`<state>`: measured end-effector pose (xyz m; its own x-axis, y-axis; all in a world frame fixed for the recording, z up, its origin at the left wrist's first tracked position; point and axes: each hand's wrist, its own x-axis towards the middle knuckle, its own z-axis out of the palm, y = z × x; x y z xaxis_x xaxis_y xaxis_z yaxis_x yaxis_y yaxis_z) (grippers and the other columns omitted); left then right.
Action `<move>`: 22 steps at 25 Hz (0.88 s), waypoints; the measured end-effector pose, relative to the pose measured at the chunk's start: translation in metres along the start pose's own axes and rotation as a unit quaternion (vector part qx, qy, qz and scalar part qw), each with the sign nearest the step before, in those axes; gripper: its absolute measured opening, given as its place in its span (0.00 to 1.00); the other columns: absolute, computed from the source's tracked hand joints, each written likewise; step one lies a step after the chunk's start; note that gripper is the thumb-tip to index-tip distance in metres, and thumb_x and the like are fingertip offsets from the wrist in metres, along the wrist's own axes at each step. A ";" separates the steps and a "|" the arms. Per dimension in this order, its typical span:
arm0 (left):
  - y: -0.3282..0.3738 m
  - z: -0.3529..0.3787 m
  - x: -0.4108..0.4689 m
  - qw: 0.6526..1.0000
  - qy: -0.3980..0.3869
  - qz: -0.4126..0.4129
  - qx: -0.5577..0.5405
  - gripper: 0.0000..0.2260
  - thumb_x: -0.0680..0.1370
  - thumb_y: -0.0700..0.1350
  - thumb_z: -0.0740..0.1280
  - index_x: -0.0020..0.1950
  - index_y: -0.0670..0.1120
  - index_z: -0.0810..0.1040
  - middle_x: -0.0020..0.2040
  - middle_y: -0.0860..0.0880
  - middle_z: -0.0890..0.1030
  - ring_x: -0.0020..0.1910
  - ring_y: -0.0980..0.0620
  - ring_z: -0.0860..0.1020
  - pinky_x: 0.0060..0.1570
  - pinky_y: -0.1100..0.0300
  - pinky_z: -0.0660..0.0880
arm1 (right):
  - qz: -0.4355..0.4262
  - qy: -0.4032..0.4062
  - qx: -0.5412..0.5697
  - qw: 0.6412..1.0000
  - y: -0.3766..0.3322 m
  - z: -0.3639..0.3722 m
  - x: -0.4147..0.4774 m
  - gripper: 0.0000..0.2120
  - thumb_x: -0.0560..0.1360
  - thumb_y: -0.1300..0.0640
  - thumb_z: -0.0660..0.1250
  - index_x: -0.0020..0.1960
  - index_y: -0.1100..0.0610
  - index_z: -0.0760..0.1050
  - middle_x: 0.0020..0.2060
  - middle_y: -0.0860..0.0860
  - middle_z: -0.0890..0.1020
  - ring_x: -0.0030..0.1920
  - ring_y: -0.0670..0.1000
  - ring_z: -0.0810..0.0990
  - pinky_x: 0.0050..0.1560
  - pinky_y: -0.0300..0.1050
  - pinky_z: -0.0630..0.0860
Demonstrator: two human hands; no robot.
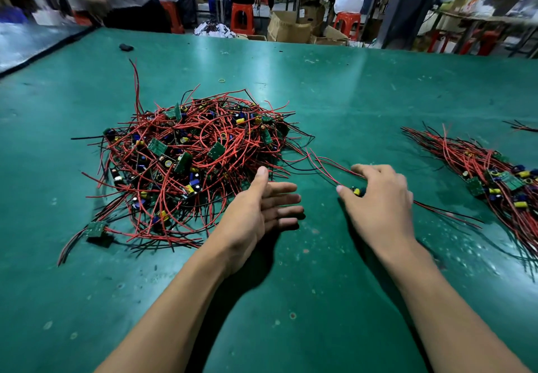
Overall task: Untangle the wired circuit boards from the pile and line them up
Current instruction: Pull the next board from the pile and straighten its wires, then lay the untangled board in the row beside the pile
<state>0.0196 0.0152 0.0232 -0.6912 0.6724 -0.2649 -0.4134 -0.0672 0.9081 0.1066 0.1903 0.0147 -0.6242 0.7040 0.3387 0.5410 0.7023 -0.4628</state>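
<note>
Right hand curls round a wired board, grip likely; wires trail toward the pile, row lies rightward. Left hand flat, empty.

Big tangled pile of small green boards with red and black wires sits just ahead-left of the left hand. One loose board is pinched under the right hand, its wires trailing out both sides. The sorted row lies right of that hand, wires roughly parallel.

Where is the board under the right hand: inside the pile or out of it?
Out. The right hand grips the board on the table, apart from the pile; whether its red wires are free, cannot tell.
</note>
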 end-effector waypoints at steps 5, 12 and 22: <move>-0.003 -0.002 0.003 1.000 0.014 0.005 -0.013 0.27 0.83 0.57 0.50 0.58 0.38 0.78 0.55 0.37 0.83 0.52 0.41 0.83 0.53 0.50 0.80 | -0.073 -0.091 0.086 0.989 -0.018 0.021 -0.013 0.10 0.74 0.52 0.72 0.54 0.54 0.84 0.51 0.53 0.83 0.52 0.54 0.80 0.58 0.45 0.74; -0.004 -0.004 0.005 1.000 0.019 0.003 -0.023 0.26 0.83 0.57 0.51 0.56 0.37 0.78 0.52 0.37 0.83 0.49 0.41 0.84 0.51 0.51 0.81 | 0.026 -0.042 -0.038 0.998 0.013 0.019 0.004 0.17 0.76 0.47 0.69 0.62 0.52 0.81 0.63 0.53 0.80 0.64 0.59 0.73 0.64 0.54 0.68; -0.001 0.003 0.002 0.994 0.072 0.016 -0.075 0.09 0.82 0.40 0.61 0.48 0.37 0.77 0.37 0.41 0.79 0.30 0.49 0.80 0.33 0.57 0.81 | -0.190 -0.009 0.189 0.963 -0.036 0.039 -0.011 0.06 0.76 0.55 0.69 0.50 0.54 0.83 0.47 0.47 0.82 0.47 0.45 0.79 0.54 0.36 0.73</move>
<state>0.0205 0.0189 0.0228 -0.7789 0.5559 -0.2903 -0.4662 -0.2037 0.8609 0.0720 0.1534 -0.0046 -0.7482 0.3994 0.5298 0.0299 0.8181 -0.5743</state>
